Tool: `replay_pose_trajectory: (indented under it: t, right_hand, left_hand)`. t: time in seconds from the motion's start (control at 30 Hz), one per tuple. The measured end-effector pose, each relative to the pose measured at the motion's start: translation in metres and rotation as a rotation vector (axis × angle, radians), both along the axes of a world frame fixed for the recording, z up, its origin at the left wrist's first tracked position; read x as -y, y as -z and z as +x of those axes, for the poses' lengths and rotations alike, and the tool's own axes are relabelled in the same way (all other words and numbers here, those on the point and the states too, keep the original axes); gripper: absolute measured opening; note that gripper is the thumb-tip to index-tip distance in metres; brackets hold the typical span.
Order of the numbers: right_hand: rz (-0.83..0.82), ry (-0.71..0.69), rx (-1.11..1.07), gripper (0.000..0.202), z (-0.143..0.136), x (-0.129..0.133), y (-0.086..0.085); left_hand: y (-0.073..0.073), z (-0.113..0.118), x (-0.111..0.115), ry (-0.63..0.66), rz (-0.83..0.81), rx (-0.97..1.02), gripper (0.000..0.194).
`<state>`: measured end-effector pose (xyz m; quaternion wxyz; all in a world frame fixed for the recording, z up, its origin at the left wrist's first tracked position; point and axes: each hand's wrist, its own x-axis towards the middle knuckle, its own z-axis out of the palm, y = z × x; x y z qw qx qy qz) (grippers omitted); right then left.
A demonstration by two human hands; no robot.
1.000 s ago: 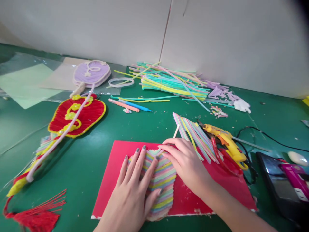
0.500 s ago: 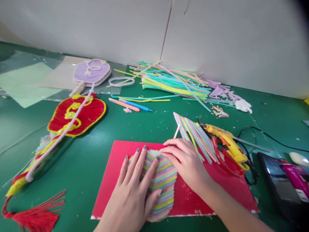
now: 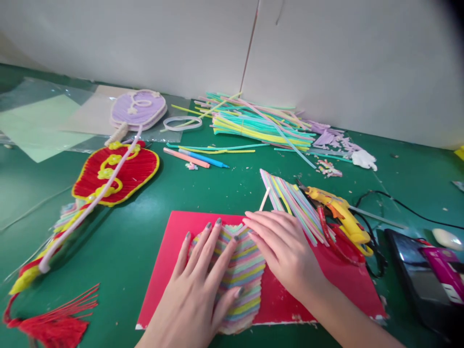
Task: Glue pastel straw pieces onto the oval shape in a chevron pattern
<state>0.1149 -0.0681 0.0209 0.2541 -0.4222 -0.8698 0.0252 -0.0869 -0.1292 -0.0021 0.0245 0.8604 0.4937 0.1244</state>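
Note:
A leaf-shaped piece of pastel striped pipe cleaners (image 3: 244,278) lies on a red board (image 3: 159,270). Spread flat over its left side is my left hand (image 3: 197,280), palm down, holding nothing. My right hand (image 3: 284,246) is at the piece's upper right edge, its fingers together and pressed down on a pale pipe cleaner (image 3: 265,199). One end of that strip sticks up behind the fingers, and its lower part angles toward the V of stripes at the top. My palm hides some of it.
Cut pipe cleaners (image 3: 295,203), a yellow glue gun (image 3: 346,217) and red-handled pliers (image 3: 335,241) lie right of the hands. Behind are markers (image 3: 203,158) and a pipe-cleaner pile (image 3: 261,121). A red fan (image 3: 116,174) lies left; a phone (image 3: 409,270) lies far right.
My right hand has shifted slightly right and flattened, its fingers now closer together over the strip. My left hand stays on the striped piece with barely any movement.

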Motion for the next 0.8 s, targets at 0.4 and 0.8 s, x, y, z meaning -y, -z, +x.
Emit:
replay_pose_trajectory:
  t: [0.4,0.8]
  right_hand:
    - [-0.021,-0.086,0.11,0.033,0.007,0.016,0.013]
    - [0.0,-0.098,0.144,0.038,0.006,0.016,0.015]
  left_hand:
    - [-0.001,-0.008,-0.009,0.107,-0.014,-0.016,0.067]
    - [-0.002,-0.006,-0.009,0.107,0.052,-0.046,0.065]
